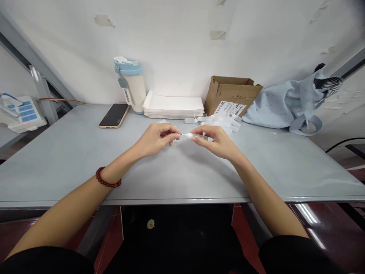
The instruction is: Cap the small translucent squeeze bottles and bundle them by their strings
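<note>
A grey tabletop (71, 152) is stretching out in front of you, and a white wall (176, 45) is rising behind it. Along the far edge one of each is sitting: one dark phone (114, 115) lying flat, one cream tumbler (129, 85) with a blue lid standing upright just beside it, one stack of white sheets (173, 105), one open cardboard box (230, 97) and one pale blue cloth bag (288, 104). A loose heap of clear pieces (224, 121) is lying in front of the box; they are too small and too jumbled to count. One white device (21, 112) with blue keys is sitting off to your left.

You are holding your two hands together above the middle of the tabletop. Your left hand (158, 139), with one red bead bracelet (107, 179) on its wrist, is pinching one end of a small clear piece (188, 135), thumb and fingertips closed. Your right hand (213, 140) is gripping the other end the same way, its other fingers curling loosely.
</note>
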`<state>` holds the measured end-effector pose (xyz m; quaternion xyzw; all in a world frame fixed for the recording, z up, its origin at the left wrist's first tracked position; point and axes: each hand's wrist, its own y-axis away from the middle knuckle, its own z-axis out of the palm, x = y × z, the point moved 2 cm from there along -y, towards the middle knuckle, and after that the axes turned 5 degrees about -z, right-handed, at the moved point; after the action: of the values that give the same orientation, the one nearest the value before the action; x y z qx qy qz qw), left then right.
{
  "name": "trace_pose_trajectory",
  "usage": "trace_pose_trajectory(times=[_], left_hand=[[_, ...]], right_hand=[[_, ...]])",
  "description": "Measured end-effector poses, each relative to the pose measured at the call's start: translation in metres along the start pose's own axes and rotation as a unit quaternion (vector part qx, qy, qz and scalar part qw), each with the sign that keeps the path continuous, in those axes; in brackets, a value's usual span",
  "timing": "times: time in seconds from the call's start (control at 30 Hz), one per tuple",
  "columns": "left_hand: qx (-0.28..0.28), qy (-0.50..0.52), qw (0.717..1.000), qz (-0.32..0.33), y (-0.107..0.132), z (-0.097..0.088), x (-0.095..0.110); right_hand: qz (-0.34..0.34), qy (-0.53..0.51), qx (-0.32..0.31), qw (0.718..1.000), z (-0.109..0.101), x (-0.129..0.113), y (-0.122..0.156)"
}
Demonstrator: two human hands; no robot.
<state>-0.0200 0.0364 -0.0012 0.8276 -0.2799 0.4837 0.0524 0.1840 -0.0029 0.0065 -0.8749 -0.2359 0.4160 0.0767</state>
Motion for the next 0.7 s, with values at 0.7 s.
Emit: trace_pose_trajectory(times=[0.7], left_hand=[[0.017, -0.048, 0.998, 0.044, -0.0006, 0.0037, -0.0031]], right_hand=[[-0.012, 0.009, -0.011, 1.0, 0.0052, 0.0035, -0.0006]])
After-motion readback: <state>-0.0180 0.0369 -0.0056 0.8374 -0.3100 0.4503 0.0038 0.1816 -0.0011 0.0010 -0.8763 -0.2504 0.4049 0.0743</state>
